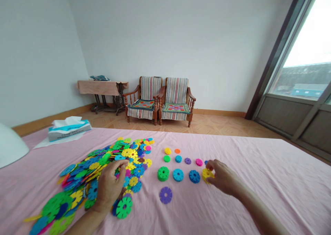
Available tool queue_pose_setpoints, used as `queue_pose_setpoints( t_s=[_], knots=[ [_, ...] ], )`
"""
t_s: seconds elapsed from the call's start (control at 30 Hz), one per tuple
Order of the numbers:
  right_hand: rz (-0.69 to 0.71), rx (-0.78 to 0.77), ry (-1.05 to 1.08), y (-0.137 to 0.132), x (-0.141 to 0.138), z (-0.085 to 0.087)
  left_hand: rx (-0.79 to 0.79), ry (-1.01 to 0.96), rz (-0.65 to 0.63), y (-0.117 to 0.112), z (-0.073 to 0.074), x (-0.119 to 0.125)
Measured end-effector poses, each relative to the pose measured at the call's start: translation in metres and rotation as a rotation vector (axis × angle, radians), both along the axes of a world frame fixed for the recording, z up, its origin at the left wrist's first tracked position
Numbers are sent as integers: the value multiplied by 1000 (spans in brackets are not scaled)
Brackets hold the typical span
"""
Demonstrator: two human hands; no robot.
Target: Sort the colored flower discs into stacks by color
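Observation:
Over the pile of colourful plastic snowflake discs (100,162), my left hand (108,183) hangs with curved fingers. Its thumb and fingertips look apart, and nothing shows held between them. My right hand (224,178) has thumb and fingers around a yellow snowflake disc (207,175) at the right end of a row. That row also has a green stack (163,173), a light blue disc (178,175) and a dark blue disc (194,176). Nearer me lies a purple disc (166,195). A small blue disc behind the right fingers is partly hidden.
Smaller discs, including a yellow one (168,151), an orange one (177,151) and a pink one (199,162), lie behind the row. A tissue pack (68,129) sits at the back left of the pink cloth (245,152). Two wooden chairs (177,107) stand beyond.

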State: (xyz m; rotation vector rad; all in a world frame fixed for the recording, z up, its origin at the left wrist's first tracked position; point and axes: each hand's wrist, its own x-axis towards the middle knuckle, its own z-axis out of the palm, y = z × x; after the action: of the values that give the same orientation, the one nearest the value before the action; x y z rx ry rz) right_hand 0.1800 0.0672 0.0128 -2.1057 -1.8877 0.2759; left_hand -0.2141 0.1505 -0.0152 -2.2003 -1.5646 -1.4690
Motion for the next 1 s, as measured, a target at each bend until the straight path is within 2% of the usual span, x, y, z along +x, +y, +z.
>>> queue_pose_setpoints(
  t_s=[0.17, 0.5, 0.63, 0.73, 0.87, 1.0],
  knots=[
    [14, -2, -19, -2, -4, 2, 1, -1, 1, 0, 0, 1],
    [8, -29, -96, 2, -7, -12, 4, 5, -5, 0, 0, 0],
    [5, -21, -135, 0, -9, -7, 2, 7, -11, 1, -2, -1],
    [6, 48, -154, -4, -14, 4, 5, 7, -12, 0, -2, -2],
    [82, 146, -37, -11, -39, 18, 17, 1, -15, -1, -1, -1],
    [215, 174, 93, -22, -88, 20, 23, -5, -21, -2, 1, 1]
  ],
)
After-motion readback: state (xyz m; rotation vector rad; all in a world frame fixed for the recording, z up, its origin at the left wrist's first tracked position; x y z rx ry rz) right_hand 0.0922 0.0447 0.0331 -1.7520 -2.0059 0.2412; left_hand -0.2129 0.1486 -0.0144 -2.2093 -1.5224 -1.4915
